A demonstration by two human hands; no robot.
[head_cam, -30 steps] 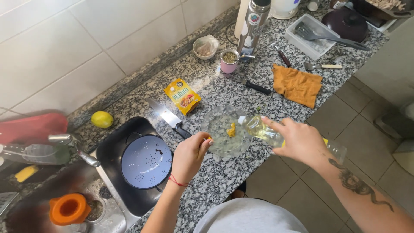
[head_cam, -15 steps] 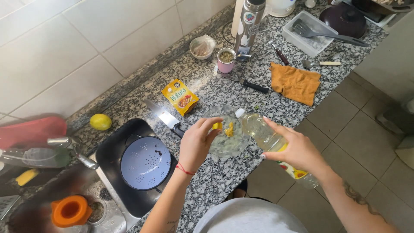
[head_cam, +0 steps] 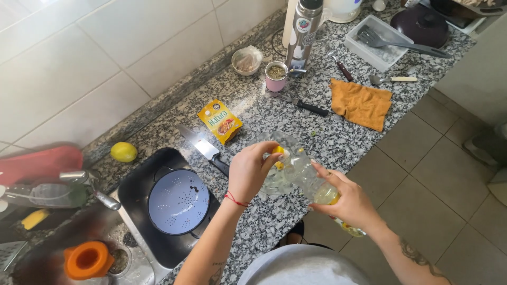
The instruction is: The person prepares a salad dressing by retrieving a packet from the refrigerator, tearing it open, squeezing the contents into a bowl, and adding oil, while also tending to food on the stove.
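Closest to the camera, the right hand [head_cam: 346, 203] has its fingers clamped round a clear plastic bottle of yellow oil [head_cam: 317, 187], tilted with its neck up toward the left, just past the near edge of the granite surface [head_cam: 264, 227]. The left hand [head_cam: 251, 171], a red thread at its wrist, has its fingers closed on the yellow cap [head_cam: 278, 153] at the bottle's mouth. Right behind both hands a clear glass bowl [head_cam: 280, 150] stands on the surface near its front edge.

To the left, a pale blue colander [head_cam: 178, 201] sits in a dark tray [head_cam: 140, 192] beside the sink, where an orange ring [head_cam: 87, 259] lies. A kitchen knife [head_cam: 203, 149] lies just beyond the tray, its black handle pointing toward the left hand. Behind the knife is a yellow packet [head_cam: 220, 121], and a lemon [head_cam: 123, 152] rests toward the wall at the left.

Further back, an orange cloth [head_cam: 360, 103] lies near the right edge, a pink cup [head_cam: 275, 77] and a steel flask [head_cam: 303, 31] stand mid-surface, a small bowl [head_cam: 246, 59] sits against the wall, and a white tray with a dark spatula [head_cam: 393, 42] occupies the far right corner.
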